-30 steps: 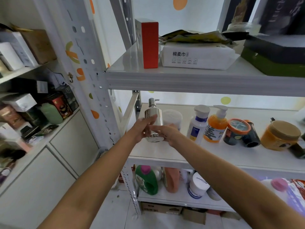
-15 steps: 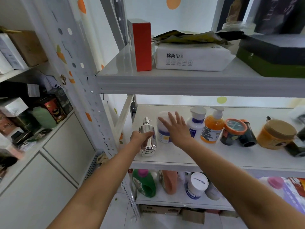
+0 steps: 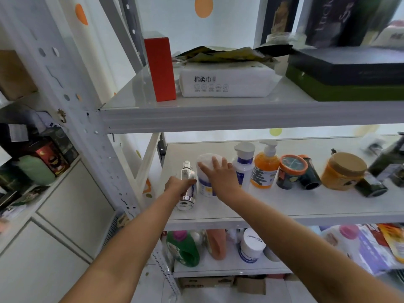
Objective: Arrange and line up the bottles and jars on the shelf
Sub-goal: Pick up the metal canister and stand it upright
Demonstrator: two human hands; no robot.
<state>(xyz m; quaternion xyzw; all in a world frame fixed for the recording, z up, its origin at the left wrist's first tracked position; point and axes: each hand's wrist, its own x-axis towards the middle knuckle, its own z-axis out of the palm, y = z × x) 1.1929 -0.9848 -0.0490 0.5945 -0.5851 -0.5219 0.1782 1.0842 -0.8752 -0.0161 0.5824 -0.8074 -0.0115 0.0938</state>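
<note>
Silver bottle [image 3: 186,174] points pump-up, upright in left hand [image 3: 178,187].

On middle shelf [image 3: 284,206]: two pump bottles, one chrome pump bottle [image 3: 187,182], one orange pump bottle [image 3: 265,169]; two white bottles, one wide white bottle [image 3: 203,188], one flip-top white bottle [image 3: 243,173]; three jars, orange-lidded jar [image 3: 291,169], dark jar [image 3: 309,178], amber jar [image 3: 343,171]. On upper shelf [image 3: 218,114]: one red box [image 3: 160,68], one tissue pack [image 3: 226,83]. On lower shelf [image 3: 218,270]: one green bottle [image 3: 185,252], one white tub [image 3: 251,246].
</note>
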